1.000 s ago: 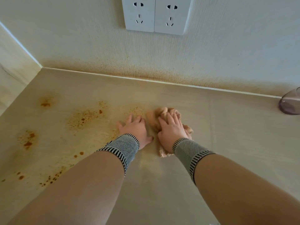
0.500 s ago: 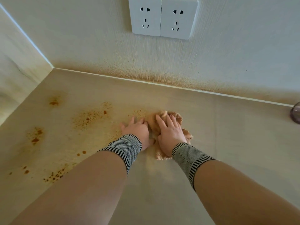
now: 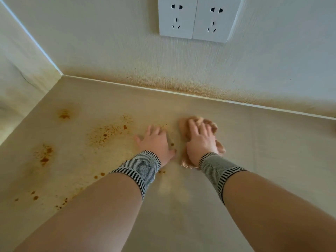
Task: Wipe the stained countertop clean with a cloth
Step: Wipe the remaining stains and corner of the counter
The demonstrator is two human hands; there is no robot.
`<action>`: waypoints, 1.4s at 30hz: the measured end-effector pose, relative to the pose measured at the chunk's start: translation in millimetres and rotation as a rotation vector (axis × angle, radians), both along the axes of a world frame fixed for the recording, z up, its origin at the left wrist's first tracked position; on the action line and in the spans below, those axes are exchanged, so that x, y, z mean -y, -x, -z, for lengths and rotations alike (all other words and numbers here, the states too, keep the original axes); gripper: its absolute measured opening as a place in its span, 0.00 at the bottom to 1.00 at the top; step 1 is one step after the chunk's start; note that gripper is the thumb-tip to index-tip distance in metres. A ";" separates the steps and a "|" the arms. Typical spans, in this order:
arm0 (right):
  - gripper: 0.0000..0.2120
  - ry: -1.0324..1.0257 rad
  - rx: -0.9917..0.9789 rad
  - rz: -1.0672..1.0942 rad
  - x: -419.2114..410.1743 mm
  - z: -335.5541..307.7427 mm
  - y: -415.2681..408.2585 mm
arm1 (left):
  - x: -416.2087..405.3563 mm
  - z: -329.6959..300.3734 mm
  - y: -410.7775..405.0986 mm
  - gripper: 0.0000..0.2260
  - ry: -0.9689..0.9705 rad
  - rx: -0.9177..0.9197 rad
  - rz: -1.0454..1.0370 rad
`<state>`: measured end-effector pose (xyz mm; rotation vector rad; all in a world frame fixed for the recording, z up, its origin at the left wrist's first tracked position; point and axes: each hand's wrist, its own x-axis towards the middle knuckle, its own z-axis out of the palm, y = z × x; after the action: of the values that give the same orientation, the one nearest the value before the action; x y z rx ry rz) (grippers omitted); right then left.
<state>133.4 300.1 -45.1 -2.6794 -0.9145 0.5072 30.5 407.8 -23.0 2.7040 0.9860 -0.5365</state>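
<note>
A crumpled tan cloth [image 3: 209, 124] lies on the beige countertop [image 3: 272, 146] near the back wall. My right hand [image 3: 199, 140] presses flat on top of it, fingers spread and fairly straight, covering most of it. My left hand [image 3: 156, 142] rests palm down on the bare counter just left of the cloth, fingers straight. Brown-orange stains [image 3: 107, 133] spatter the counter left of my left hand, and more spots [image 3: 44, 157] lie toward the left edge and the front left.
Two white wall sockets [image 3: 196, 19] sit on the back wall above the hands. The wall's lower strip [image 3: 181, 84] is speckled brown. A side wall [image 3: 21, 79] closes the counter on the left.
Both hands and the cloth stay roughly in place; the right hand with the cloth shifted slightly away from the left, uncovering small spots between them. The view tilted, so the glass at right is out of frame.
</note>
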 end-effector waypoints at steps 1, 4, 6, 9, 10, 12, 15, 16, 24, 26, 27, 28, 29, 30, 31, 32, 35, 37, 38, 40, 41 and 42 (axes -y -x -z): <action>0.33 -0.006 -0.013 -0.115 -5.3 1.3 7.3 | -8.9 0.3 3.4 0.39 -0.007 -0.023 -0.030; 0.30 0.051 0.004 -0.137 7.2 9.6 -0.2 | -32.0 2.0 11.7 0.44 0.005 -0.099 -0.057; 0.30 0.090 0.068 0.112 25.1 12.4 -17.2 | -40.1 4.6 16.1 0.45 0.025 -0.145 -0.040; 0.29 0.161 0.048 0.428 25.0 7.5 -30.4 | -43.7 6.1 19.1 0.45 0.015 -0.192 -0.010; 0.30 0.173 0.037 0.459 15.8 6.1 -28.2 | -44.2 6.4 19.3 0.45 0.017 -0.195 -0.005; 0.30 0.161 0.047 0.403 -6.4 4.2 -20.2 | -43.5 5.6 18.7 0.44 0.017 -0.187 -0.009; 0.34 0.092 0.029 0.088 -41.3 1.2 3.9 | -42.8 0.7 18.3 0.43 0.019 -0.171 -0.023; 0.34 0.072 0.013 -0.036 -49.3 1.8 14.3 | -42.9 -0.7 18.1 0.43 0.023 -0.168 -0.024; 0.28 0.080 0.036 0.185 7.1 3.5 -12.6 | -43.8 0.7 17.9 0.44 0.009 -0.164 -0.017; 0.29 0.161 0.014 0.366 1.0 0.6 -14.5 | -43.8 0.1 18.1 0.44 0.017 -0.166 -0.023; 0.29 0.187 0.005 0.397 -8.3 -0.6 -12.5 | -43.7 -0.3 17.7 0.44 0.020 -0.166 -0.027; 0.30 0.200 0.000 0.386 -20.0 -2.0 -10.5 | -44.0 -0.8 16.9 0.44 0.021 -0.167 -0.028; 0.30 0.193 -0.001 0.336 -31.8 -3.3 -7.3 | -43.7 -1.5 16.7 0.44 0.022 -0.170 -0.029; 0.31 0.168 0.005 0.249 -44.0 -4.6 -3.9 | -43.3 -2.2 16.3 0.43 0.023 -0.170 -0.030; 0.33 0.137 0.008 0.135 -55.4 -4.9 1.4 | -43.1 -2.1 16.4 0.43 0.022 -0.166 -0.033; 0.35 0.110 0.000 0.009 -65.0 -5.4 8.3 | -43.2 -1.5 16.7 0.43 0.022 -0.157 -0.037; 0.31 0.070 -0.079 -0.295 -70.6 -5.5 23.4 | -43.8 -0.4 18.4 0.40 0.040 -0.132 -0.051; 0.26 0.005 -0.088 -0.321 -48.6 -3.6 15.0 | -44.2 -1.4 18.9 0.40 0.041 -0.151 -0.045; 0.25 -0.043 -0.068 -0.264 -33.6 -2.2 7.1 | -44.6 -1.6 19.0 0.41 0.035 -0.165 -0.038; 0.25 -0.061 0.007 -0.008 -2.5 0.6 -12.7 | -44.1 -2.3 18.5 0.43 0.031 -0.174 -0.024; 0.26 -0.005 0.039 0.140 7.5 1.0 -20.2 | -43.8 -2.0 18.4 0.43 0.029 -0.174 -0.022; 0.27 0.065 0.043 0.262 10.1 0.8 -24.7 | -43.8 -1.9 18.1 0.44 0.028 -0.175 -0.023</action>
<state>158.1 290.0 -45.9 -2.8210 -0.5527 0.4281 12.4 451.6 -21.1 2.6539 1.0418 -0.7875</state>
